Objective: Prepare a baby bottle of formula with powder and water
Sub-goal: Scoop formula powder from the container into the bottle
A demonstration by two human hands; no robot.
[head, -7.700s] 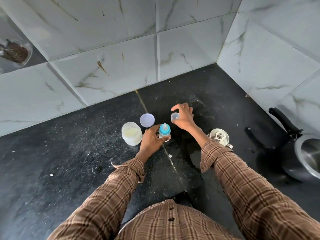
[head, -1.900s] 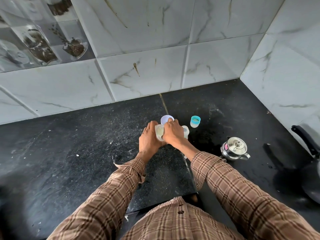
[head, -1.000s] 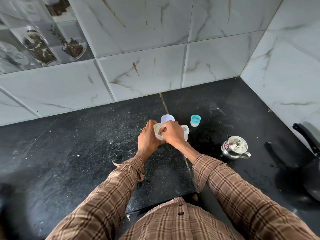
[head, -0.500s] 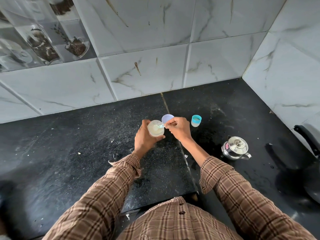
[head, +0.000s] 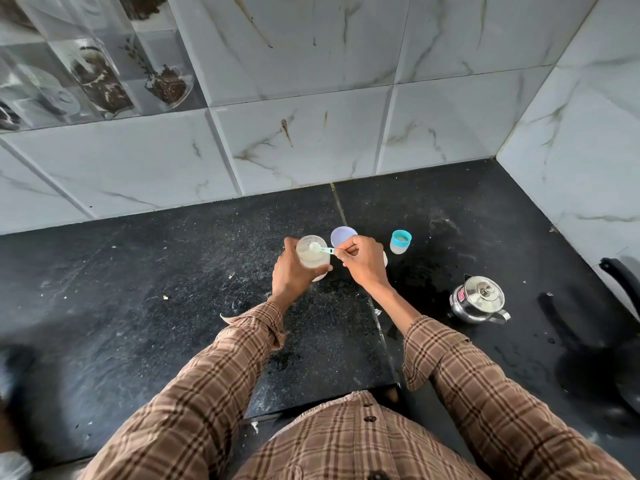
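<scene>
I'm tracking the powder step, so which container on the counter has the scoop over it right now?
The powder tub gripped by the left hand; the steel kettle stands untouched.

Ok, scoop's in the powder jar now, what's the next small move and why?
Probably lift the loaded scoop out of the powder jar and carry it right, toward the bottle mostly hidden behind the right hand. The right hand pinches the scoop's handle, its bowl sits heaped in the jar's mouth, and the left hand grips the jar.

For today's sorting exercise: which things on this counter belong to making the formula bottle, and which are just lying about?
In use: powder jar, scoop, jar lid, teat cap, steel kettle.
Lying about: black pan at the right edge.
</scene>
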